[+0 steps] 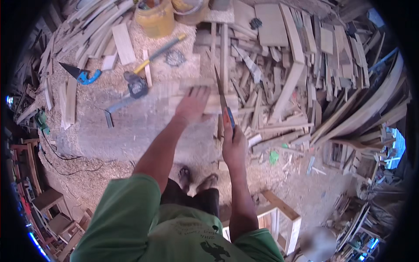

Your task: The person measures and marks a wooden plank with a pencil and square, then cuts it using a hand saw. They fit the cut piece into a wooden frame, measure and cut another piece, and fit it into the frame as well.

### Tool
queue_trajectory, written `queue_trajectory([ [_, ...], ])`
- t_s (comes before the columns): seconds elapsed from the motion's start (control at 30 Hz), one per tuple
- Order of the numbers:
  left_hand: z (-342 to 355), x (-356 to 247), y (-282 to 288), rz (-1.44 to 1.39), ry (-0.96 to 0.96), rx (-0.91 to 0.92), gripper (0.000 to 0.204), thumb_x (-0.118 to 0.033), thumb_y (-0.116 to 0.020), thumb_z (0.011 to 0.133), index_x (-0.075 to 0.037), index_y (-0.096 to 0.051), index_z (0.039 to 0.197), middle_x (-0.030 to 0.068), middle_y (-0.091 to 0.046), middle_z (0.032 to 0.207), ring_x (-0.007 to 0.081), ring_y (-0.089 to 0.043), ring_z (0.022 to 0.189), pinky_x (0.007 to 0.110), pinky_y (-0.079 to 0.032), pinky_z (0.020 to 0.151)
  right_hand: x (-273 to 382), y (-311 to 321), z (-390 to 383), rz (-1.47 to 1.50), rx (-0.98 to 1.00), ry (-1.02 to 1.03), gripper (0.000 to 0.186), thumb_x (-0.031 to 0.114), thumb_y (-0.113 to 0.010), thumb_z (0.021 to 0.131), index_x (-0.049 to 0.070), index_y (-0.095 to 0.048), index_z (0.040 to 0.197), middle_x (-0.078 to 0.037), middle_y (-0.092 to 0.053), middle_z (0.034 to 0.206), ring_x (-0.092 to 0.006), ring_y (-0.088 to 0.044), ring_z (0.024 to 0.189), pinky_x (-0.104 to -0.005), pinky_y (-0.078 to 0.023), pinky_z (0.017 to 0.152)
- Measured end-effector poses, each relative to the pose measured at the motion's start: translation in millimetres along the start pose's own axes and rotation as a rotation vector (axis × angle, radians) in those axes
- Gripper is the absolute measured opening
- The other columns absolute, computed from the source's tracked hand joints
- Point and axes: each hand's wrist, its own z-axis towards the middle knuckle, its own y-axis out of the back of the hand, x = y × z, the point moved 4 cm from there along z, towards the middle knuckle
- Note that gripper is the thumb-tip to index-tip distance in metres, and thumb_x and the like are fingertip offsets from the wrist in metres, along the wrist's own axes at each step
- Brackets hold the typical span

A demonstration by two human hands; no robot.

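My left hand (pixel 192 105) lies flat with its fingers stretched over a pale wooden board (pixel 212 103) on the workbench, pressing it from above. In my right hand (pixel 234 146) is a handsaw (pixel 219 89), gripped by its blue and orange handle. Its narrow dark blade points away from me and crosses the board near the right end, just right of my left hand. From here the blade shows almost edge-on, so how deep it sits in the wood is hard to tell.
The worn bench top (pixel 131 137) carries a second saw (pixel 85 76) with a blue handle, a dark tape measure (pixel 137 87), a grey-and-yellow bar (pixel 159 54) and a metal square (pixel 120 105). A yellow bucket (pixel 155 19) stands behind. Wood offcuts (pixel 273 87) pile up rightward; a wooden frame (pixel 283 209) stands near my right elbow.
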Motion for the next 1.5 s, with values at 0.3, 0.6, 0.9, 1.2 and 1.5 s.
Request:
queue_trajectory([
  [0.3,-3.4,-8.9,3.8,0.021,-0.010,-0.004,0.107,-0.061,-0.077,0.091,0.006,-0.042,0.166,0.0246,-0.049,0.165,0.0393,-0.043,0.156,0.055,-0.030,0.133,-10.1,66.8,-147.5,-0.021,0.022,-0.182,0.031,0.028,-0.062,0.115,-0.001,-0.071,0.122,-0.026,-0.070,0.079,-0.0420,-0.079,0.076,-0.0504,-0.055,0.065],
  [0.6,-10.3,-2.5,8.5,-0.031,0.009,0.026,0.103,-0.057,-0.079,0.091,0.006,-0.044,0.165,0.0234,-0.050,0.162,0.0393,-0.043,0.154,0.055,-0.031,0.132,-16.8,30.4,-76.8,-0.030,0.029,-0.016,0.037,0.032,-0.060,0.117,-0.003,-0.070,0.117,-0.030,-0.072,0.087,-0.0550,-0.073,0.081,-0.0608,-0.054,0.070],
  [0.9,-0.4,-15.7,10.5,-0.020,-0.027,-0.002,0.107,-0.061,-0.078,0.091,0.007,-0.043,0.166,0.0249,-0.050,0.164,0.0403,-0.043,0.154,0.056,-0.031,0.132,-18.4,-0.3,-12.0,0.007,-0.042,0.013,0.039,0.034,-0.059,0.117,-0.002,-0.066,0.105,-0.027,-0.068,0.075,-0.0502,-0.071,0.070,-0.0570,-0.050,0.061],
  [1.2,-11.8,-7.2,9.2,0.032,-0.010,0.015,0.106,-0.062,-0.077,0.093,0.007,-0.043,0.165,0.0238,-0.051,0.164,0.0405,-0.043,0.155,0.056,-0.032,0.131,-43.2,70.2,-209.2,0.029,0.030,-0.175,0.035,0.028,-0.065,0.115,0.000,-0.072,0.134,-0.030,-0.078,0.095,-0.0467,-0.082,0.090,-0.0507,-0.063,0.078],
  [1.5,-8.7,-5.6,10.0,-0.014,0.004,0.010,0.104,-0.061,-0.077,0.093,0.007,-0.044,0.165,0.0237,-0.051,0.163,0.0396,-0.044,0.152,0.054,-0.032,0.130,-18.4,-12.1,-14.8,0.003,-0.006,0.010,0.037,0.034,-0.059,0.117,-0.001,-0.072,0.120,-0.029,-0.073,0.082,-0.0543,-0.072,0.077,-0.0584,-0.052,0.063],
])
